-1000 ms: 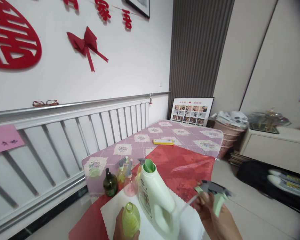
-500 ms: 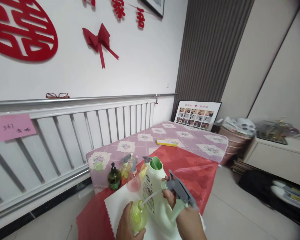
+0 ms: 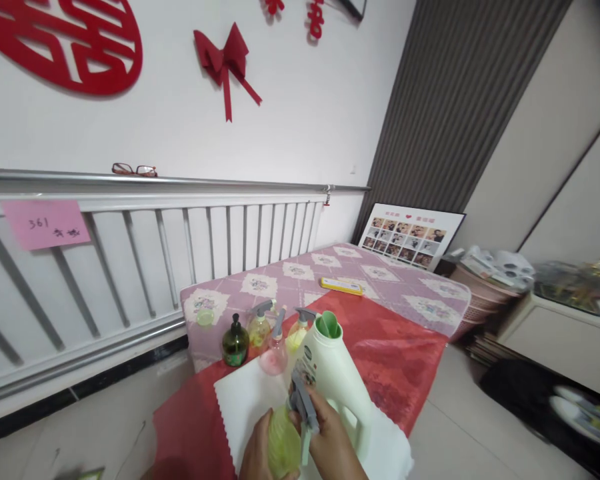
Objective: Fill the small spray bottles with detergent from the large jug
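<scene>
My left hand (image 3: 257, 452) is wrapped round a small yellow-green bottle (image 3: 282, 443) at the bottom of the view, above a white cloth (image 3: 245, 400). My right hand (image 3: 330, 443) grips a grey spray head with a pale green trigger (image 3: 301, 408), which sits on the top of that bottle. Right behind my hands stands a large white detergent jug (image 3: 340, 383) with an open green spout (image 3: 329, 325).
Several small pump and spray bottles (image 3: 260, 333) stand behind the cloth, a dark green one (image 3: 235, 342) at the left. A red covering (image 3: 395, 360) and a purple patterned cloth (image 3: 380, 280) lie on the table, with a yellow flat box (image 3: 341, 286). A white railing (image 3: 155, 247) runs at the left.
My right hand brought the spray head from the right down onto the yellow-green bottle; its tube is no longer visible. The view shifted right and slightly down.
</scene>
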`<state>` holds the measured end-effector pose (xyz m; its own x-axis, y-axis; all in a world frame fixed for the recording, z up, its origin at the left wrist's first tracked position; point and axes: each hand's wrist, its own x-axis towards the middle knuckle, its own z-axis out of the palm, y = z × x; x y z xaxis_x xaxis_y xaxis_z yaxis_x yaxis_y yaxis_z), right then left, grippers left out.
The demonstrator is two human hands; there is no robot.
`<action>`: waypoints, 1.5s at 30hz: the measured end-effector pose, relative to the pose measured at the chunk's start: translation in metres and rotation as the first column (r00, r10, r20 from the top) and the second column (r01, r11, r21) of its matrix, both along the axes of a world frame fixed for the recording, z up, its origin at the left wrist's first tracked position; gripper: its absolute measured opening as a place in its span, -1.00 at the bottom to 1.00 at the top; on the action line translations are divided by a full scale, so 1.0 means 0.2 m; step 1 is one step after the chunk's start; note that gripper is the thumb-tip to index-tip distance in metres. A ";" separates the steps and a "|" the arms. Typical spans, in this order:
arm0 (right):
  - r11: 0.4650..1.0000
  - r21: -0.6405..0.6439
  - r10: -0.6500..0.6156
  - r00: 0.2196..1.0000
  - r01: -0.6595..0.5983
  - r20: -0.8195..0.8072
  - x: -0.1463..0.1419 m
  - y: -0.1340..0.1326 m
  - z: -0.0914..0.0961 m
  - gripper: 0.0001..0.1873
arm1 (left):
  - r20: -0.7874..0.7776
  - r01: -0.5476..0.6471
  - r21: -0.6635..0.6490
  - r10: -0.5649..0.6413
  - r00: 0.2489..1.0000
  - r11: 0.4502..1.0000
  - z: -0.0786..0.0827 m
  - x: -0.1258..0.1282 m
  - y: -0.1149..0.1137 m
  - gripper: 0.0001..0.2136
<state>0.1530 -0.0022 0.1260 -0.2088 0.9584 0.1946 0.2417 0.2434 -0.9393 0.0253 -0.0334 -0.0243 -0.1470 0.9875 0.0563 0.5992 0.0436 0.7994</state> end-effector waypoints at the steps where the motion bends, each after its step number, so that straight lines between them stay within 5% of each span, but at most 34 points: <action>1: 1.000 -0.013 0.011 1.000 -0.011 0.003 0.00 0.01 -0.02 -0.65 | 0.009 -0.004 -0.025 0.004 1.000 1.000 0.01 0.00 0.00 -0.12; 11: 0.993 -0.082 0.089 0.996 -0.086 0.032 0.03 0.05 -0.07 -0.65 | 0.050 0.086 -0.160 -0.079 0.996 0.983 0.03 -0.02 0.01 -0.08; 31: 0.963 -0.032 0.268 0.942 -0.267 0.202 0.10 0.04 0.08 -0.64 | 0.053 0.107 -0.174 -0.099 0.994 0.979 0.06 -0.03 -0.01 -0.09; 45: 0.973 -0.062 0.230 0.951 -0.222 0.208 0.18 0.07 -0.06 -0.58 | 0.007 0.091 -0.173 -0.091 0.996 0.981 0.06 -0.02 -0.01 -0.08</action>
<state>0.1892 0.0118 0.1133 -0.4530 0.8872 0.0871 0.3797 0.2804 -0.8816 0.0215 -0.0355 -0.0122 -0.0560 0.9916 -0.1162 0.6079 0.1262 0.7839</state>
